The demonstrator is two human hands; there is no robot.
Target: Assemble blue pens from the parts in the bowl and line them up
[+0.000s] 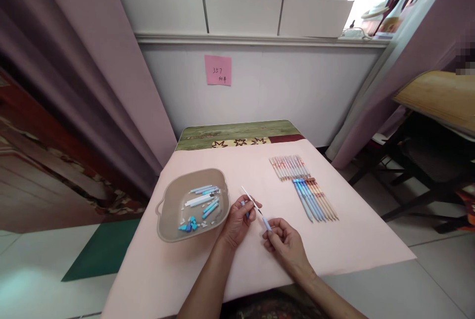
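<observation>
Right hand (pixel 286 243): grip pinching a pale lilac, tube-shaped plastic barrel (pixel 266 224), above the worktop's pink cover (pixel 256 264).
Left hand (pixel 236 225): grip pinching a slim white stick with a dark, pointed end (pixel 247 194); that end is right by the barrel's top (touching or not, I cannot tell), and a small blue piece (pixel 243 203) shows among the fingers.
Beige plastic bin (pixel 169 212): left of the left hand, holding white and blue sticks (pixel 198 200) and small blue bits (pixel 191 224).
Pens: blue and brown clipped ones (pixel 308 203) at right, pale patterned ones (pixel 289 166) behind.
Wall: square pink paper note (pixel 218 70).
</observation>
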